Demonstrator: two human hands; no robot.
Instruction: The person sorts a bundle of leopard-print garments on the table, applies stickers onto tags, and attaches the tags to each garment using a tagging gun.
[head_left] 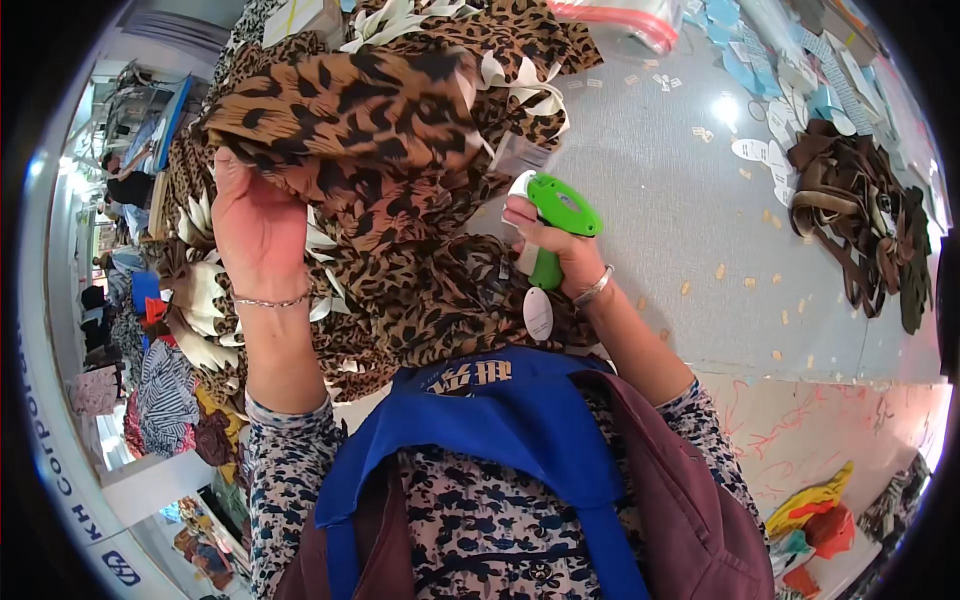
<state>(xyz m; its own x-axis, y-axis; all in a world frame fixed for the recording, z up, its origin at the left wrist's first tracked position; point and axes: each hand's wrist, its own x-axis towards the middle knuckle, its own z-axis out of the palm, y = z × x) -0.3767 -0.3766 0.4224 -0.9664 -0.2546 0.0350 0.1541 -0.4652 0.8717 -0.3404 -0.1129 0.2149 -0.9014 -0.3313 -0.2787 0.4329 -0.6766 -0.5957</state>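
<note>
Leopard-print fabric [350, 110] in brown and black is bunched over the left part of the grey table. My left hand [258, 215] is closed on a raised fold of it, palm showing, with the fingertips hidden under the cloth. My right hand [562, 250] is wrapped round a green handheld tool [566, 204], just right of the fabric. An oval white tag [538, 314] hangs just below that hand. Near the tool's tip lies a small clear packet [522, 155].
Brown straps [848, 215] lie in a heap on the right of the grey table [640, 150]. White oval tags [765, 155] and blue papers [750, 60] are at the upper right. A clear bag with a red edge [640, 22] is at the top.
</note>
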